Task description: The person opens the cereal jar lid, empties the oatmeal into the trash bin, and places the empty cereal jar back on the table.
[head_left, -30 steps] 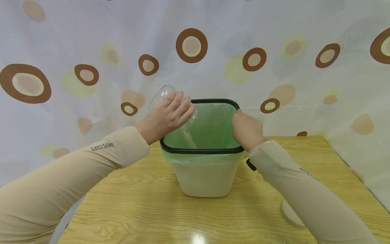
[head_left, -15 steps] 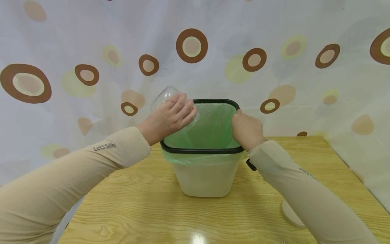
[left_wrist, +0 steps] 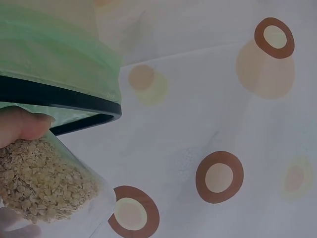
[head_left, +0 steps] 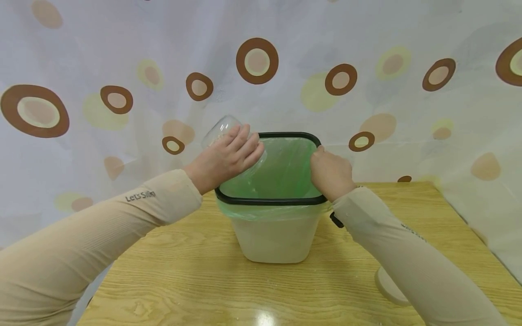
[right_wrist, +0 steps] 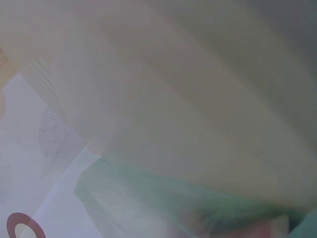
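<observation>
My left hand point(head_left: 228, 156) grips a clear jar point(head_left: 222, 127), tilted with its mouth toward the inside of a pale bin point(head_left: 275, 240). Through the jar's wall in the left wrist view, rolled oats point(left_wrist: 44, 181) show, with the thumb point(left_wrist: 29, 124) lying along the jar. A thin green bag point(head_left: 281, 163) lines the bin and folds over below its black rim point(head_left: 273, 201). My right hand point(head_left: 331, 173) holds the rim's right side with curled fingers; its fingertips are hidden in the head view. The right wrist view is blurred, mostly filled by the bin's wall.
The bin stands on a wood-grain table point(head_left: 183, 280). A pale round disc point(head_left: 390, 287) lies at the right, partly behind the right sleeve point(head_left: 412, 262). A small black piece point(head_left: 336, 220) shows under the right cuff. A patterned sheet point(head_left: 285, 40) hangs behind.
A stream of oats seen falling from the jar a second ago has thinned to a faint trace. The left hand and jar have shifted slightly right. The right hand stays on the rim.
</observation>
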`<state>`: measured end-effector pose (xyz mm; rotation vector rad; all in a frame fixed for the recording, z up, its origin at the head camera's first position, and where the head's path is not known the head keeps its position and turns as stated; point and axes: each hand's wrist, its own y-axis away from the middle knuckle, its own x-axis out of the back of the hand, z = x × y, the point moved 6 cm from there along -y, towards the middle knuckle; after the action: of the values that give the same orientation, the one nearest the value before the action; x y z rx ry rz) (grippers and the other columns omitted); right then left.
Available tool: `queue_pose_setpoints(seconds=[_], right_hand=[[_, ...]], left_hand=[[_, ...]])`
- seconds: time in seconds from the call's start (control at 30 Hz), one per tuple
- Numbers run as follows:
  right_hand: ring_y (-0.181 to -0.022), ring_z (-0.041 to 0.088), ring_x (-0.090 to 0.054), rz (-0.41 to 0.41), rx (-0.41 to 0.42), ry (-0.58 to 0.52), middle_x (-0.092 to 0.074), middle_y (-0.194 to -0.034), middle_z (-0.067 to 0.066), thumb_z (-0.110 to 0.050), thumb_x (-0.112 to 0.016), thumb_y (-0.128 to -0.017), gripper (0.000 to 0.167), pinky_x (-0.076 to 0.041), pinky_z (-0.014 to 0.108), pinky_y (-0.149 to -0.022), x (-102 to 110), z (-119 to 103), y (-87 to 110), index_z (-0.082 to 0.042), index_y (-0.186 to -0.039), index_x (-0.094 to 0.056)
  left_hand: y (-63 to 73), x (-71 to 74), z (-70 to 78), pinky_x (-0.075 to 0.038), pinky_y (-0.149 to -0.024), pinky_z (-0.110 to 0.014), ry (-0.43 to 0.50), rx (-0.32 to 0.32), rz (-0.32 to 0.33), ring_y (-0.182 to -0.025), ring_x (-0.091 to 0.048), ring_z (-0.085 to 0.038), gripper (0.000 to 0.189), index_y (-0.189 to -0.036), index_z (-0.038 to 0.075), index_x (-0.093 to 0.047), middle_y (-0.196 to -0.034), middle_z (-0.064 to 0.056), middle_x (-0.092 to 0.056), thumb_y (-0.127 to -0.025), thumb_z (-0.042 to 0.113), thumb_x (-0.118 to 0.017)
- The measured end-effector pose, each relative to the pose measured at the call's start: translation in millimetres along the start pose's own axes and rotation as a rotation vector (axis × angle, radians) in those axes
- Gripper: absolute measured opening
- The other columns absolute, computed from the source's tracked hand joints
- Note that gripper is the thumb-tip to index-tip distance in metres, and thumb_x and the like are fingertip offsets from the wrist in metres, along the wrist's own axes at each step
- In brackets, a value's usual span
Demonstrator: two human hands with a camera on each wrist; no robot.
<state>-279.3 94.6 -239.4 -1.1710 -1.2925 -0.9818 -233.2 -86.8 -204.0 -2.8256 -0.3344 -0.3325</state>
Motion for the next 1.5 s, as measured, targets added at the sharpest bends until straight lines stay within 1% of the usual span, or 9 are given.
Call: queue_pose_setpoints(seconds=[0.1, 0.27, 0.47, 0.63, 0.8, 0.9, 1.2, 1.33, 1.5], right_hand=[[-0.043, 0.013, -0.034, 0.002, 0.001, -0.003, -0.051, -0.052, 0.011, 0.002, -0.041, -0.097, 0.046, -0.034, 0.029, -0.042, -0.1, -0.1, -0.3, 0.019, -0.139, -0.034], [-0.043, 0.013, -0.034, 0.003, 0.002, 0.003, -0.051, -0.052, 0.011, 0.002, -0.041, -0.097, 0.046, -0.034, 0.029, -0.042, 0.2, -0.3, -0.4, 0.019, -0.139, -0.034], [-0.044, 0.014, -0.035, -0.003, -0.007, 0.000, -0.051, -0.053, 0.011, 0.002, -0.041, -0.097, 0.046, -0.036, 0.030, -0.043, 0.3, -0.4, -0.5, 0.018, -0.139, -0.034], [-0.043, 0.014, -0.036, -0.003, -0.001, -0.007, -0.051, -0.053, 0.011, 0.003, -0.041, -0.097, 0.046, -0.037, 0.031, -0.043, -0.3, -0.8, -0.3, 0.018, -0.139, -0.035], [-0.043, 0.014, -0.035, 0.001, -0.007, -0.005, -0.051, -0.052, 0.011, 0.003, -0.040, -0.097, 0.046, -0.036, 0.031, -0.043, -0.4, 1.0, 0.1, 0.018, -0.139, -0.034], [-0.043, 0.014, -0.035, 0.005, -0.006, 0.000, -0.051, -0.052, 0.010, 0.003, -0.040, -0.097, 0.045, -0.037, 0.031, -0.043, -0.1, 1.3, 0.2, 0.018, -0.139, -0.034], [-0.045, 0.016, -0.040, 0.008, -0.006, 0.003, -0.050, -0.053, 0.011, 0.002, -0.041, -0.098, 0.045, -0.043, 0.034, -0.045, 0.0, 0.6, 0.2, 0.018, -0.139, -0.035], [-0.045, 0.015, -0.039, 0.003, -0.008, 0.003, -0.051, -0.053, 0.011, 0.002, -0.040, -0.098, 0.045, -0.043, 0.034, -0.045, 0.0, 0.4, 0.1, 0.018, -0.140, -0.034], [-0.045, 0.016, -0.042, 0.007, -0.006, 0.004, -0.051, -0.053, 0.011, 0.002, -0.041, -0.098, 0.045, -0.044, 0.035, -0.045, 0.3, 0.5, -0.2, 0.019, -0.139, -0.034]], left_hand=[[0.1, 0.6, -0.5, -0.041, -0.101, -0.039, 0.003, 0.003, 0.007, -0.115, -0.053, -0.033, 0.038, -0.127, 0.005, -0.050, -0.122, -0.014, -0.056, -0.091, 0.002, -0.062], [-1.7, 1.4, -3.1, -0.042, -0.100, -0.039, 0.006, 0.031, 0.035, -0.113, -0.054, -0.032, 0.035, -0.124, 0.005, -0.051, -0.120, -0.014, -0.056, -0.091, 0.000, -0.062], [-2.7, 3.1, 0.4, -0.043, -0.099, -0.038, 0.029, 0.022, 0.060, -0.112, -0.055, -0.033, 0.034, -0.123, 0.005, -0.053, -0.119, -0.013, -0.058, -0.091, 0.000, -0.062], [-1.3, 2.4, -0.5, -0.042, -0.101, -0.039, 0.025, 0.040, 0.036, -0.113, -0.055, -0.033, 0.036, -0.123, 0.005, -0.052, -0.120, -0.013, -0.057, -0.089, 0.001, -0.064], [-2.4, 1.8, 2.0, -0.041, -0.100, -0.039, 0.010, 0.014, 0.023, -0.113, -0.054, -0.033, 0.038, -0.126, 0.006, -0.052, -0.121, -0.013, -0.057, -0.090, 0.002, -0.063], [-3.0, 1.7, 2.3, -0.041, -0.101, -0.039, 0.009, 0.011, 0.010, -0.115, -0.054, -0.032, 0.039, -0.127, 0.007, -0.051, -0.123, -0.013, -0.056, -0.090, 0.003, -0.065], [-3.8, -0.5, 2.7, -0.041, -0.101, -0.039, -0.002, -0.001, -0.010, -0.116, -0.053, -0.032, 0.041, -0.128, 0.007, -0.051, -0.124, -0.012, -0.056, -0.090, 0.004, -0.065], [-3.4, -0.2, 2.7, -0.041, -0.101, -0.038, -0.012, -0.004, -0.015, -0.116, -0.053, -0.031, 0.040, -0.128, 0.008, -0.051, -0.124, -0.012, -0.056, -0.090, 0.005, -0.065], [-3.3, 1.1, 4.0, -0.041, -0.100, -0.039, -0.030, -0.019, -0.019, -0.115, -0.053, -0.031, 0.039, -0.128, 0.009, -0.051, -0.124, -0.012, -0.056, -0.091, 0.006, -0.063]])
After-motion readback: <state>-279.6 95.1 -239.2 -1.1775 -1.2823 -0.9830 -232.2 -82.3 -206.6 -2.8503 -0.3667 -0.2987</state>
